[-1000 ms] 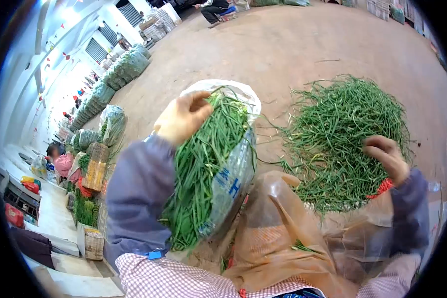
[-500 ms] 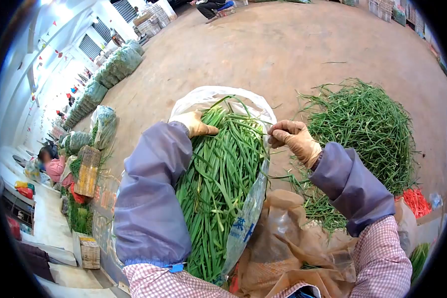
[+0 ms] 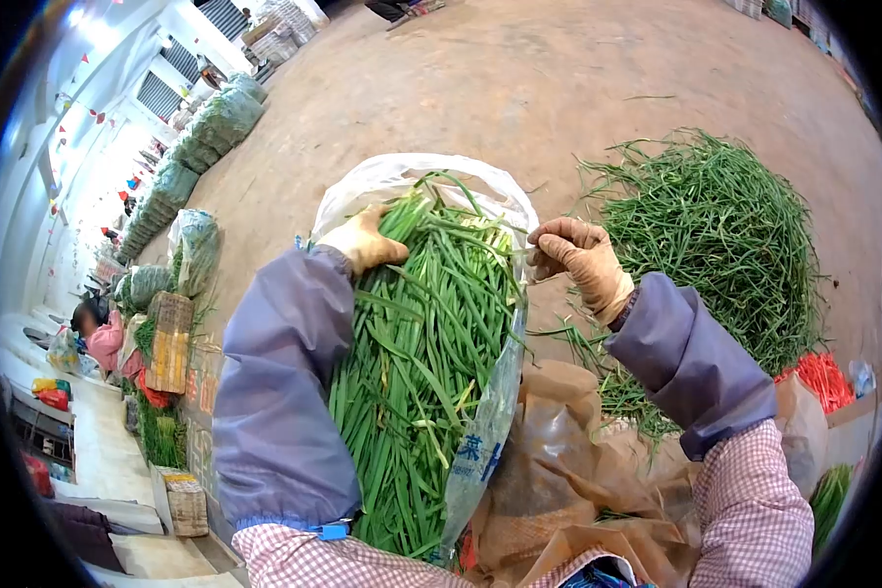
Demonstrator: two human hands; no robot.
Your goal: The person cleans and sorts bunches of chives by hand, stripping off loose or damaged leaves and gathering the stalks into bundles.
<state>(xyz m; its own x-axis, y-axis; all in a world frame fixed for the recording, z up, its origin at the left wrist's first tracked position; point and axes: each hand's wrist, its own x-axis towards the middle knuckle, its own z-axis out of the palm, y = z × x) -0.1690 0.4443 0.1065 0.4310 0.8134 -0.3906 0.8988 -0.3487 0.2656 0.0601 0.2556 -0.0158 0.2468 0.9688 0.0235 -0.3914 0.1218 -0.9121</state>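
A clear plastic bag (image 3: 482, 461) with blue print lies before me, filled with long, flat-leaved greens (image 3: 421, 363) that look like garlic chives. My left hand (image 3: 365, 240), in a pale glove, rests on the upper left of the greens at the bag's mouth. Its thumb stands apart from the fingers, whose tips are partly hidden by leaves. At the right side of the mouth, my right hand (image 3: 586, 265), also gloved, is closed in a pinch on the bag's edge.
A large loose heap of greens (image 3: 710, 245) lies on the floor at right, with red strips (image 3: 821, 382) below it. Brown sheeting (image 3: 549, 461) covers my lap area. Filled bags (image 3: 201, 137) line the left, near a seated person (image 3: 103, 333) and a crate (image 3: 171, 343).
The view has shifted slightly. My left hand has shifted a little left on the greens and its thumb stands further out. My right hand remains at the bag's right edge.
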